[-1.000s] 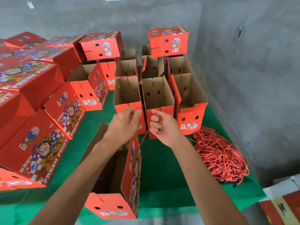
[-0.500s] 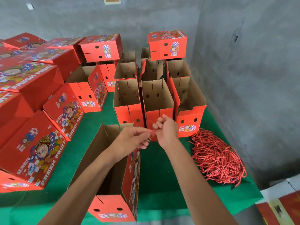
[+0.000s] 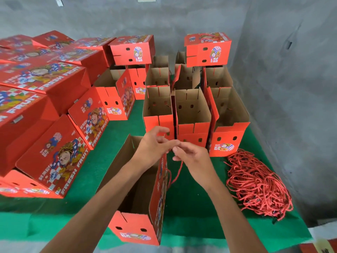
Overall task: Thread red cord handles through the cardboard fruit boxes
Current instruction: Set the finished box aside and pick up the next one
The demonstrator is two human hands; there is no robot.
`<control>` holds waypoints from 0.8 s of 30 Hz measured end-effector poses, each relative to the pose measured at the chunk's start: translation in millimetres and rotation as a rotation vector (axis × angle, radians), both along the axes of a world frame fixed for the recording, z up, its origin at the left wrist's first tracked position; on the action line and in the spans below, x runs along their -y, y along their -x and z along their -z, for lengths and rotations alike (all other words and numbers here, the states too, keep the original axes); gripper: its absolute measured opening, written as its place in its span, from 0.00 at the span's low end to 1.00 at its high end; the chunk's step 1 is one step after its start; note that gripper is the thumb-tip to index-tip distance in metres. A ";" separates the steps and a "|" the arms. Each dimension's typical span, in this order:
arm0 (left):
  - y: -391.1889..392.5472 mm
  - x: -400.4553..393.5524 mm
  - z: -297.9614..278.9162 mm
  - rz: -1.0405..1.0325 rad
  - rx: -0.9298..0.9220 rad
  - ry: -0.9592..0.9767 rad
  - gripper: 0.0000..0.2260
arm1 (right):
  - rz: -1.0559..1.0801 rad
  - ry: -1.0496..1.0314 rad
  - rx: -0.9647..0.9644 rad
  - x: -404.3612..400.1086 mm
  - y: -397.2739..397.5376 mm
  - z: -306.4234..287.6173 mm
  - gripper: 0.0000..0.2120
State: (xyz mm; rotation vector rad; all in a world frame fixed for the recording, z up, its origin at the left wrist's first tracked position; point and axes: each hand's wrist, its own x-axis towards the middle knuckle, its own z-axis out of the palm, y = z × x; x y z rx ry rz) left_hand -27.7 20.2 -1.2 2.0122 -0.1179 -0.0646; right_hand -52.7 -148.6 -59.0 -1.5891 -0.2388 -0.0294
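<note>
A green-covered table (image 3: 191, 198) fills the lower view and butts against a grey concrete wall (image 3: 282, 88) running from 12 to 3 o'clock. From 9 to 11 o'clock lie the closed red fruit boxes (image 3: 54, 157), stacked and tipped on their sides with the "FRESH FRUIT" print showing. At 12 o'clock stands a cluster of open boxes (image 3: 193, 110), brown insides up, packed side by side, with two closed red boxes perched on the back rows. At 6 o'clock, nearest the person, is the open box being worked (image 3: 145, 194), its printed red side facing 3 o'clock. At 4 o'clock a heap of red cords (image 3: 259, 185) lies on the green cover, well apart from that box. Above the box's far right corner the left hand (image 3: 155, 147) and right hand (image 3: 193, 157) meet, fingers curled, pinching the top of one red cord (image 3: 179, 172) that hangs down just beside the printed side.
</note>
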 end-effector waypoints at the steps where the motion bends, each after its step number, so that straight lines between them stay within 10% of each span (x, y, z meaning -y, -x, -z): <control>1: 1.1 -0.2 0.3 -0.004 0.003 0.004 0.20 | 0.029 -0.054 -0.009 -2.4 0.4 -0.1 0.07; 6: 15.5 -9.7 12.5 -0.045 -0.034 -0.062 0.29 | 0.136 -0.117 -0.068 -10.0 9.6 16.4 0.03; 12: 46.0 -38.0 36.6 0.250 -0.803 0.037 0.23 | 0.081 -0.073 -0.310 -25.8 47.0 79.1 0.06; 24: 58.1 -56.0 43.8 0.036 -0.887 0.159 0.17 | 0.195 -0.208 -0.360 -72.4 90.2 127.2 0.07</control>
